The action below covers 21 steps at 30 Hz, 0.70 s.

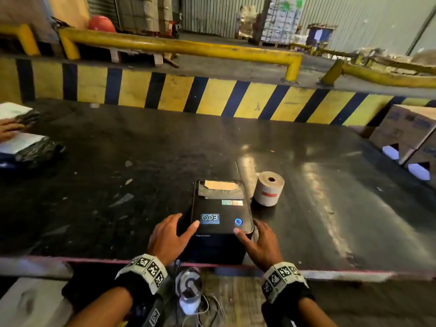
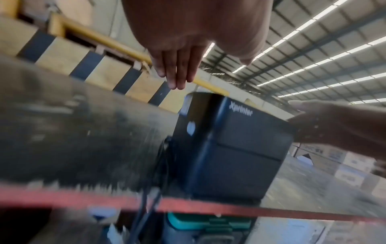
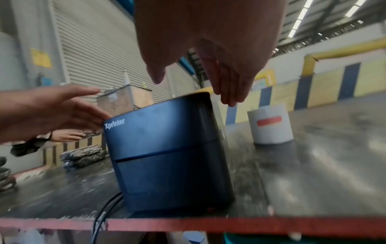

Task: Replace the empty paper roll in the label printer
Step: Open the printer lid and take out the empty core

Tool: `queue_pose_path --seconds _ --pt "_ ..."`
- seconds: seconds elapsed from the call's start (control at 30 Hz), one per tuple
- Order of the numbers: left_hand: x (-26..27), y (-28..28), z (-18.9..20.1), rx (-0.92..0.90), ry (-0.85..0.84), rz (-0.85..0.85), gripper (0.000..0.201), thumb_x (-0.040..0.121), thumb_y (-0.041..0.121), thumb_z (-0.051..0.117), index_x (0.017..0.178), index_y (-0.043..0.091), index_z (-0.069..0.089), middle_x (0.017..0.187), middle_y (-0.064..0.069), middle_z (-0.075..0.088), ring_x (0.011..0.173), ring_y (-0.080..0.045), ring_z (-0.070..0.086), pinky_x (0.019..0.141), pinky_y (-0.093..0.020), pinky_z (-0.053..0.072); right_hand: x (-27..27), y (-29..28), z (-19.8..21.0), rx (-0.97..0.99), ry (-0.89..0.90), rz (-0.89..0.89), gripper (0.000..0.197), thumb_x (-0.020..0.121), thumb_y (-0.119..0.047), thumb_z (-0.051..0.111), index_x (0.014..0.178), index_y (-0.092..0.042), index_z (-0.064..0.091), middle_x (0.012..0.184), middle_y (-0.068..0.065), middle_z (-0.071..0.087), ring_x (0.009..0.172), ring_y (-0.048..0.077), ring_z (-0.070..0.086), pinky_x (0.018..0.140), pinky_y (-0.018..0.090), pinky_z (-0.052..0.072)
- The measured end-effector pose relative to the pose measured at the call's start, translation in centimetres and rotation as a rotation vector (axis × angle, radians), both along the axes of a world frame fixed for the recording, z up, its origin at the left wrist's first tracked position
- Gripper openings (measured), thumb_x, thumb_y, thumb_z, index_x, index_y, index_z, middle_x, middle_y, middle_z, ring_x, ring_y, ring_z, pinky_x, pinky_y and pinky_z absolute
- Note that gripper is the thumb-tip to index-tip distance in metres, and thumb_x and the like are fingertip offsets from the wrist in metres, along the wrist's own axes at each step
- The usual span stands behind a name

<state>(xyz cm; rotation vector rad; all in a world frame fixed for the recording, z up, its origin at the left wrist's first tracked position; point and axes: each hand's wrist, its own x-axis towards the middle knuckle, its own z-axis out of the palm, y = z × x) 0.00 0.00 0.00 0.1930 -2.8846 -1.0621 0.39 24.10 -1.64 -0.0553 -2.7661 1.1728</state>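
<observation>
The black label printer stands at the front edge of the dark table, lid down, a blue light on top and a pale strip at its far end. My left hand is by its left side, fingers straight, thumb over the lid's near left corner. My right hand flanks the right side, thumb at the near right corner. A full paper roll with a red mark stands upright just behind and to the right. The wrist views show the printer, straight fingers above it and the roll.
Another person's hand rests on wrapped parcels at the far left. Cardboard boxes stand at the right edge. A yellow and black striped barrier runs behind the table. Cables hang below the front edge.
</observation>
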Motion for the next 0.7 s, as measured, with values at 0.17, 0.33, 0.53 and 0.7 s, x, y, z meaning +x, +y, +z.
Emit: queue_pose_path --seconds 0.17,0.33,0.53,0.7 --pt "1.0 0.9 -3.0 0.295 -0.066 -0.072 0.078 0.068 0.075 0.051 0.124 0.022 0.057 0.128 -0.002 0.063 0.119 -0.018 0.057 0.103 -0.036 0.044 0.5 -0.6 -2.1 -0.277 0.019 -0.01 0.034 0.08 -0.03 0.072 0.112 -0.024 0.062 0.107 -0.004 0.069 0.094 -0.006 0.061 0.074 0.0 0.039" --pt "1.2 1.3 -4.8 0.455 -0.112 -0.092 0.074 0.067 0.074 0.054 0.125 0.028 0.055 0.127 0.0 0.063 0.119 -0.014 0.056 0.103 -0.043 0.047 0.5 -0.8 -2.7 -0.426 -0.028 -0.039 0.045 0.079 -0.036 0.072 0.12 -0.028 0.056 0.112 -0.012 0.065 0.104 -0.002 0.058 0.086 0.02 0.045" --pt "1.0 1.5 -4.9 0.541 -0.063 -0.07 0.063 0.068 0.064 0.057 0.117 0.026 0.061 0.118 0.001 0.068 0.112 -0.012 0.061 0.1 -0.042 0.049 0.6 -0.8 -3.3 -0.489 -0.036 -0.105 0.05 0.075 -0.038 0.075 0.118 -0.026 0.052 0.112 -0.007 0.065 0.103 0.0 0.059 0.085 0.025 0.049" --pt "0.6 1.5 -5.6 0.543 -0.047 -0.053 0.07 0.069 0.066 0.059 0.129 0.03 0.051 0.124 0.004 0.065 0.116 -0.009 0.059 0.102 -0.04 0.048 -0.2 -0.1 -4.4 -0.389 -0.035 -0.13 0.066 0.057 -0.074 0.068 0.109 -0.036 0.053 0.109 -0.005 0.065 0.099 0.015 0.061 0.087 0.045 0.053"
